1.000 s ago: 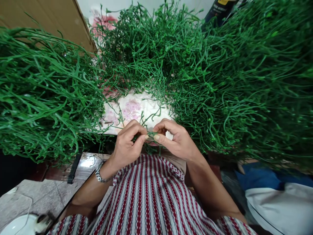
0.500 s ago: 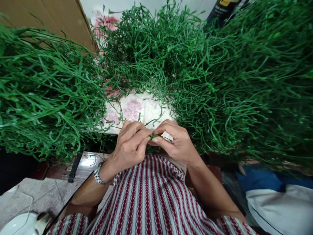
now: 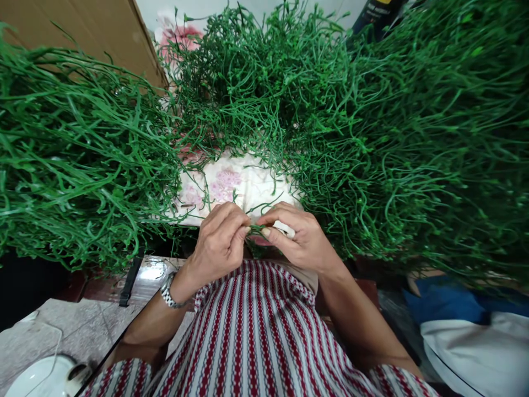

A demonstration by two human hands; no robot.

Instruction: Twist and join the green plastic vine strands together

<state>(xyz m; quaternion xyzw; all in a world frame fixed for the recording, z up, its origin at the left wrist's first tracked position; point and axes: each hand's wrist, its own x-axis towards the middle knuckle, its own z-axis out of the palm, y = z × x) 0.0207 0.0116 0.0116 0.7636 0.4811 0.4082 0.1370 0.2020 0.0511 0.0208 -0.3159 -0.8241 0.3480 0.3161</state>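
Between both hands, low over the cloth's near edge, is a short green plant stem (image 3: 256,229), thin and perhaps plastic. My left hand (image 3: 220,238) pinches one end of it between thumb and forefinger. The other end sits in the fingertips of my right hand (image 3: 301,238), whose fingers are curled. Just beyond the hands lies a white cloth with pink flowers (image 3: 248,176), with loose green bits on it. Heaps of similar thin green stems surround it: a left heap (image 3: 78,165), a back heap (image 3: 264,82) and a right heap (image 3: 405,154).
A cardboard box (image 3: 91,33) stands at the back left, and a dark bottle (image 3: 376,19) at the back right. Below left are a black strap (image 3: 131,281) and a white round object (image 3: 41,380). Blue and white fabric (image 3: 483,342) lies at lower right.
My fingertips have drawn slightly apart, showing more of the green stem between them. The view has shifted slightly.
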